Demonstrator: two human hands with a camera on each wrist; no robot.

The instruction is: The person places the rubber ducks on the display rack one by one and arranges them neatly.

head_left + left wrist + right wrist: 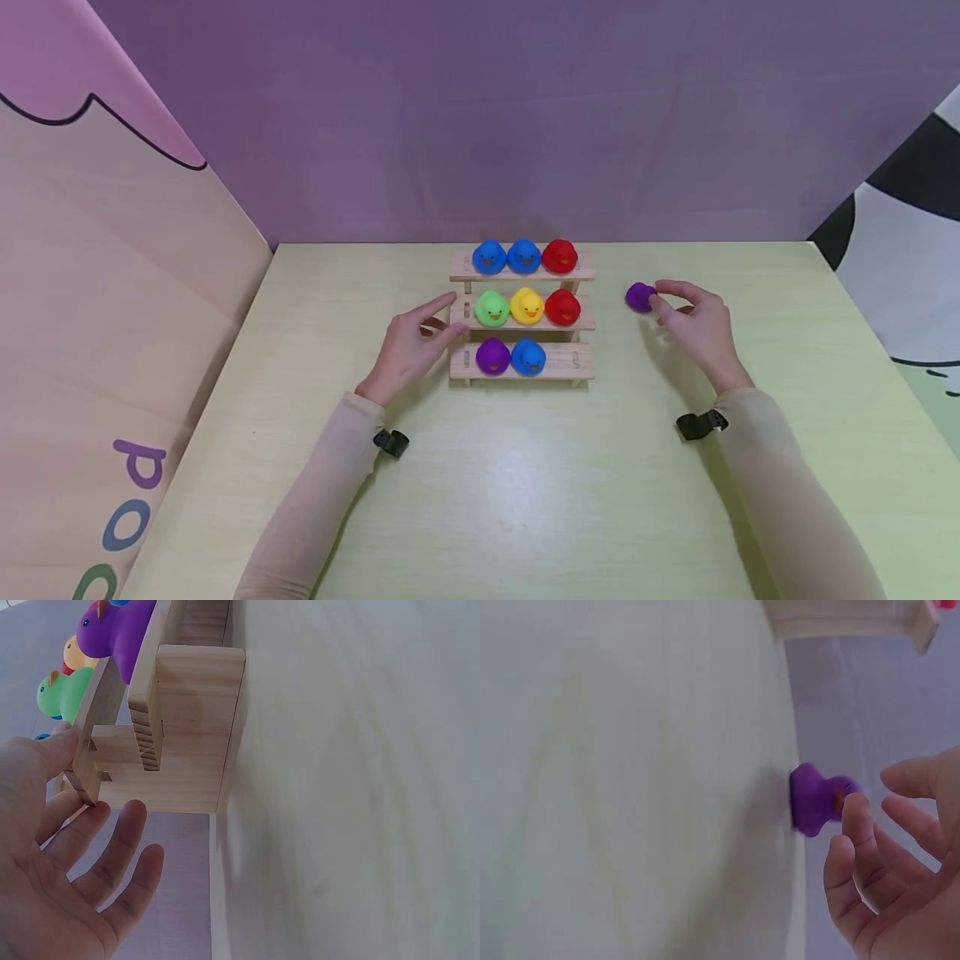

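A three-step wooden rack (573, 360) stands mid-table with small rubber ducks on it. Two blue and a red duck fill the top step. Green (492, 308), yellow and red ducks fill the middle. A purple duck (492, 356) and a blue one sit on the bottom step, whose right spot is bare. My left hand (442, 321) rests straight-fingered against the rack's left end (191, 712), and its fingertips (64, 746) touch the wood. A loose purple duck (640, 297) sits on the table right of the rack. My right hand (663, 302) is loosely curved beside this duck (817, 799), one fingertip (853, 804) at its head.
The pale green table (480, 500) ends at a purple back wall. A pink and cream panel (112, 292) leans along the left side. A black and white surface (907, 250) lies past the right edge. Both wrists wear a black strap.
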